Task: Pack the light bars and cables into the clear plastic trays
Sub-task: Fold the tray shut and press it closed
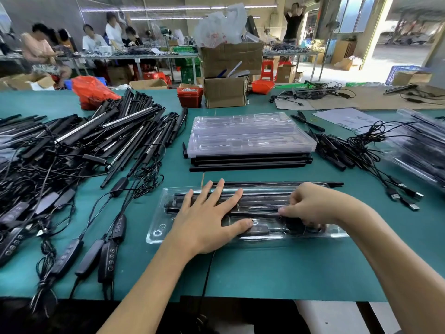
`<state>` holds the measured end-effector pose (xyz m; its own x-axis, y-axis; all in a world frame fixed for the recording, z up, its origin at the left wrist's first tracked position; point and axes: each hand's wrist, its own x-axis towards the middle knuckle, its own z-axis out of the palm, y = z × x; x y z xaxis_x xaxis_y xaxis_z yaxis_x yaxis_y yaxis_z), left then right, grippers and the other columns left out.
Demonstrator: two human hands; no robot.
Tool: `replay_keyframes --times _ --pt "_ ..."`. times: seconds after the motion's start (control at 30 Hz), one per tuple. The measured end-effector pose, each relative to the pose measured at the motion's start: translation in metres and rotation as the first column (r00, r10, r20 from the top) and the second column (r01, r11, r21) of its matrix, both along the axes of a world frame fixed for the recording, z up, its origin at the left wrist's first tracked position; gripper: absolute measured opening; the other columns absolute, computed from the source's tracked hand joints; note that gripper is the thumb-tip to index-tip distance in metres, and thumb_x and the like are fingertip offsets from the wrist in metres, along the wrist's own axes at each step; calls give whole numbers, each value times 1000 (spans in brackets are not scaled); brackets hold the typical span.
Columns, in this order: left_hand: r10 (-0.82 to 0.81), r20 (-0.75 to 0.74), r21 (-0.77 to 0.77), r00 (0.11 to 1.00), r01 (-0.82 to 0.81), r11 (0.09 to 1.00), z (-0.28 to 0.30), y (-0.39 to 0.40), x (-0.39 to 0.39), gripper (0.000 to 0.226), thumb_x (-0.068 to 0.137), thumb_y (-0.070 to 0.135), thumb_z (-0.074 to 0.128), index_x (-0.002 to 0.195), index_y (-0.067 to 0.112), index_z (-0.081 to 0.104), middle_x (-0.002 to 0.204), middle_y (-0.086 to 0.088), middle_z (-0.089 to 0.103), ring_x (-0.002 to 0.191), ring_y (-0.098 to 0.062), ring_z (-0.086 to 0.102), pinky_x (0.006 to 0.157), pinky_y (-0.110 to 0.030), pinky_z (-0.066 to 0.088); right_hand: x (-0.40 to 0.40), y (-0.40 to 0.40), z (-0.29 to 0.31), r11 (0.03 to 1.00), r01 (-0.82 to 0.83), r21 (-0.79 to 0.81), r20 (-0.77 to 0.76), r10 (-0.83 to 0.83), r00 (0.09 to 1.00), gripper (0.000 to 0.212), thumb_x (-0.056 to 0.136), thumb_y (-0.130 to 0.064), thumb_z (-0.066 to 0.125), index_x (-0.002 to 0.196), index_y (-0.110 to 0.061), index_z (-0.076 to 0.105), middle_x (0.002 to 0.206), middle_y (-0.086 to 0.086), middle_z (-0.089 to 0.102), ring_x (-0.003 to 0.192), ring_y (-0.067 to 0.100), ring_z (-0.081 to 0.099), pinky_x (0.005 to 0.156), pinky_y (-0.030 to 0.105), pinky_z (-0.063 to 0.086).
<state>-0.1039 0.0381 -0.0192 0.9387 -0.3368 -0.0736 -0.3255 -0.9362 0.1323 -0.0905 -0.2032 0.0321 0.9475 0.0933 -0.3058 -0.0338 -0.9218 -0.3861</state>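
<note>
A clear plastic tray [166, 227] lies on the green worktop [265, 273], right in front of the person. Black light bars [260, 197] lie long-ways inside it, and a small black control box with its cable [258, 229] sits in the near part of the tray.

The left hand [207, 222] lies flat on the tray with its fingers straight and spread. It presses down on the bars and holds nothing. The thumb touches the control box.

The right hand [310, 208] is at the 3 o'clock end of the tray. Its fingers are curled, and they pinch a thin black bar. The lower fingers press on a dark bunch of cable in the tray.

At 12 o'clock from the tray is a stack of empty clear trays [250, 136] on top of some black bars. At 9 to 10 o'clock is a big messy pile of bars and cables [84, 145]. At 2 o'clock lie more cables with plugs [395, 196], beside a stack of filled trays [421, 145]. Brown boxes [226, 92] stand at the far side of the worktop.
</note>
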Motion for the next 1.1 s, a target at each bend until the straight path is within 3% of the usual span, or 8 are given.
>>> replay_keyframes --times 0.1,0.23,0.43,0.57,0.67,0.87,0.97,1.1 --pt "-1 -27 -9 1000 1 1000 1 1 1 72 84 87 12 147 62 -12 161 13 -26 149 -9 -26 121 -49 -14 6 4 -3 996 -6 -94 22 8 1000 41 90 -44 69 72 -8 59 58 4 63 53 22 55 51 25 41" --pt "16 -91 -91 996 -25 996 6 2 5 81 73 92 7 148 63 -5 163 16 -20 149 -6 -23 122 -49 -13 10 -1 -2 998 28 -54 -34 -30 999 42 87 -46 72 68 -12 57 44 -5 60 36 13 50 46 20 41" --pt "13 -6 -17 1000 -13 1000 -1 0 3 83 71 96 8 145 65 -12 163 15 -21 150 -9 -22 122 -50 -11 8 1 -5 997 38 -66 3 -38 999 40 87 -44 68 67 -11 57 46 -1 59 39 15 50 46 21 41" --pt "5 -15 5 1000 -5 1000 -2 1 4 80 72 96 8 143 66 -16 162 12 -25 149 -11 -26 121 -50 -15 8 15 0 993 -11 -120 84 21 996 43 78 -52 71 70 -12 57 64 6 68 57 20 55 58 29 43" --pt "5 -22 8 1000 -4 1000 -2 0 4 81 70 96 6 142 66 -17 162 11 -26 148 -11 -28 120 -53 -15 8 36 0 997 -64 -48 128 70 989 53 69 -61 79 67 -15 54 57 -2 59 59 20 54 61 31 44" --pt "-4 -45 6 999 4 1000 0 1 5 87 66 96 5 144 64 -15 163 11 -25 148 -11 -28 120 -54 -15 13 57 7 975 -80 -209 -21 77 997 53 73 -52 82 70 -14 46 64 0 50 68 26 51 70 32 43" --pt "-16 -47 -5 999 16 1000 -1 2 6 87 67 96 7 145 63 -14 163 11 -26 148 -11 -28 119 -54 -16 17 68 14 958 -78 -278 -105 50 993 52 75 -51 82 89 -12 49 76 0 55 84 30 59 84 36 51" --pt "-21 -54 -11 998 21 1000 -1 3 6 87 67 97 7 144 64 -16 161 12 -28 147 -10 -31 119 -53 -18 26 80 19 929 -96 -356 -153 44 987 52 78 -47 81 103 -17 46 99 3 56 103 34 61 99 44 49"
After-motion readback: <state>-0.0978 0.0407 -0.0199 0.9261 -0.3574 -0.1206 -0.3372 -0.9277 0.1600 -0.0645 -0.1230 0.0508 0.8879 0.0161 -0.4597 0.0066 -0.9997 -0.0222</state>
